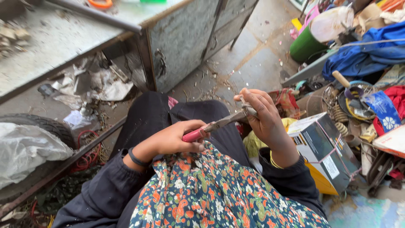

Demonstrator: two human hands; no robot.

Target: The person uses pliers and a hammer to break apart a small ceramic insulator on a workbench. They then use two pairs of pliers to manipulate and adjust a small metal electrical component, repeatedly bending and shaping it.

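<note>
Pliers [219, 123], red-handled, one pair: held across my lap, long axis running from lower left to upper right, handles toward my left hand [175, 139], nose toward my right hand [261, 114].

Left hand: fingers curled together and clamped round the red grips, thumb lying along the top. It has the handle end entirely; the nose end lies up and to the right of these fingers.

Right hand: raised above my knee, fingers bunched together, pinching a small pale piece [244, 101] at the nose of the pliers. The piece is too small to identify. This hand is the nearer one to the working tip; the tip meets it at the fingertips, touching or as good as touching.

Whether the nose is closed on the piece I cannot tell, since my fingers cover it.

Surroundings, for reference: dark trousers and floral cloth [219, 194] below both hands; cardboard box [322, 147] just beside my right forearm; grey metal cabinet [185, 38] ahead, well apart; blue cloth [367, 55] and scrap heap to the right.
</note>
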